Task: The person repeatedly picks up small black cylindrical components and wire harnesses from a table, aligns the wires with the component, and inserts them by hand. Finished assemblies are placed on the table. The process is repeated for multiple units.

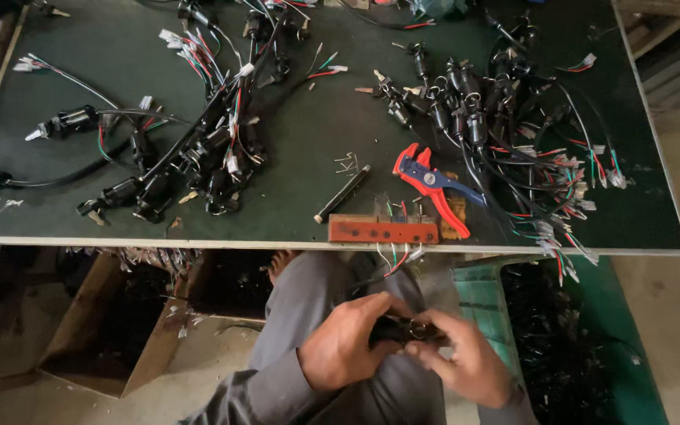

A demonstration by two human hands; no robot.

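Below the near edge of the table (pixel 301 157), over grey-trousered knees, the left hand (pixel 348 346) and the right hand (pixel 466 362) meet around a small black part (pixel 399 329). The fingers of both curl closed on it, thumbs pressed in from either side. It looks like hard, glossy plastic, but most of it is hidden and its shape cannot be told.

The table has a matte dark green top with a pale rim. At its near edge sits a flat, rectangular orange-red block (pixel 383 230) with a row of holes, and thin red, green and white wires (pixel 393 256) hang from it over the edge. Just behind it lies a red wire stripper (pixel 432 187) with 1 blue handle and 1 red. A slim black rod (pixel 342 194) lies slantwise to its left.

Toward the right edge is a tangled heap of black cylindrical switches (pixel 466 110) with thin coloured leads. A similar heap (pixel 206 149) spreads across the left half, its leads ending in small white plugs. Wooden crates (pixel 112 323) stand on the floor under the table.
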